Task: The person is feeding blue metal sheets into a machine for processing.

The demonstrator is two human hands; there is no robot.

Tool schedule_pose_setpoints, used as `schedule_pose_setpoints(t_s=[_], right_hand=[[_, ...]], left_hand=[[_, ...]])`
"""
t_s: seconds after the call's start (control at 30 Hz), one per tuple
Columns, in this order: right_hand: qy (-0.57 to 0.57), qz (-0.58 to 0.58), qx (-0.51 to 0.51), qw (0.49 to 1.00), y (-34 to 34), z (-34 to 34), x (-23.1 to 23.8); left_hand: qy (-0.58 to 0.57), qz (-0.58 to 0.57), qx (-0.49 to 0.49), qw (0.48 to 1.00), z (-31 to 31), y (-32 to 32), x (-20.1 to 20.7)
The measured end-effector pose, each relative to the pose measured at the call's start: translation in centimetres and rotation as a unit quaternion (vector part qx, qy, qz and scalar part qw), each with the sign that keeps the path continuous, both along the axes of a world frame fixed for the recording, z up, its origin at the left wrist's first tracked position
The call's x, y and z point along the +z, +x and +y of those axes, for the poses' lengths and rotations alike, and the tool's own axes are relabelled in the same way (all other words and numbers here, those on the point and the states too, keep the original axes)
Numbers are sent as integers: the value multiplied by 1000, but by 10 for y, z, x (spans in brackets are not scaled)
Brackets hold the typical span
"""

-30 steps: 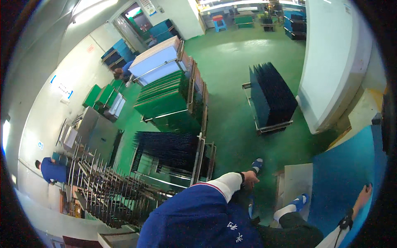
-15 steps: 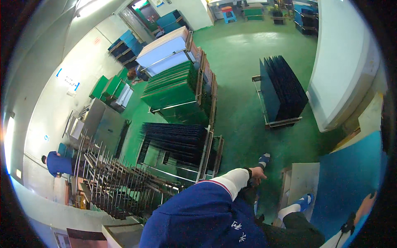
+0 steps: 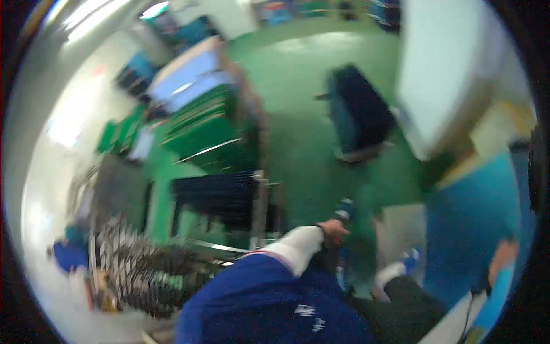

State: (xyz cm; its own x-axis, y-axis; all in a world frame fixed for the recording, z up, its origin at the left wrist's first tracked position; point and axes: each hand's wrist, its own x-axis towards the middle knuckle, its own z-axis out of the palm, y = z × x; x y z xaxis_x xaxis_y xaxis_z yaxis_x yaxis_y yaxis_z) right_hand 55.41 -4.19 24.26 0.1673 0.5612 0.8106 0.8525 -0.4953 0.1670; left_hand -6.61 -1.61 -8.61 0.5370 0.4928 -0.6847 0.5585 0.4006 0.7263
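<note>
Motion blur smears the whole picture. My left hand (image 3: 335,230) hangs low in front of me, above the green floor, with a white sleeve and a dark wristband; its fingers look loosely apart, and I see nothing in them. At the far right, my right hand (image 3: 504,261) lies against the face of a large blue panel (image 3: 472,218). Whether its fingers grip the panel or only rest on it is too blurred to tell. One of my feet, in a blue and white shoe (image 3: 409,261), stands next to a pale board or box (image 3: 404,226).
Ahead stands a rack of dark panels (image 3: 361,112) on the green floor (image 3: 298,126). To the left are a rack of green panels (image 3: 200,126), a rack of black panels (image 3: 215,195) and a cart with metal rods (image 3: 126,246). A person in blue (image 3: 70,255) stands at far left. A white curved body (image 3: 447,74) rises at right.
The whole view has swung, so racks and floor things now appear farther left and mostly higher. My hands keep about the same places relative to my body and the blue panel.
</note>
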Motion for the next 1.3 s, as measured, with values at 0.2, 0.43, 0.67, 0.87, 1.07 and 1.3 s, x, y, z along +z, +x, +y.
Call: schedule_pose_setpoints(t_s=[0.2, 0.43, 0.67, 0.87, 1.07, 1.3], right_hand=[[6, 3, 21, 1000, -38, 55, -13], [11, 205, -149, 967, -36, 25, 10], [10, 216, -138, 966, -43, 40, 10], [27, 200, -144, 969, -41, 37, 2], [63, 227, -134, 963, -37, 25, 4], [123, 233, -211, 941, -2, -74, -4]], left_hand=[[-246, -154, 239, 926, -19, -12, 67], [-172, -23, 129, 976, -12, -5, 52], [-201, -44, 158, 966, -9, -11, 50], [-193, -19, 152, 969, -6, -8, 52], [-195, -50, 122, 972, -7, -13, 36], [-223, -34, 119, 967, -1, -10, 42]])
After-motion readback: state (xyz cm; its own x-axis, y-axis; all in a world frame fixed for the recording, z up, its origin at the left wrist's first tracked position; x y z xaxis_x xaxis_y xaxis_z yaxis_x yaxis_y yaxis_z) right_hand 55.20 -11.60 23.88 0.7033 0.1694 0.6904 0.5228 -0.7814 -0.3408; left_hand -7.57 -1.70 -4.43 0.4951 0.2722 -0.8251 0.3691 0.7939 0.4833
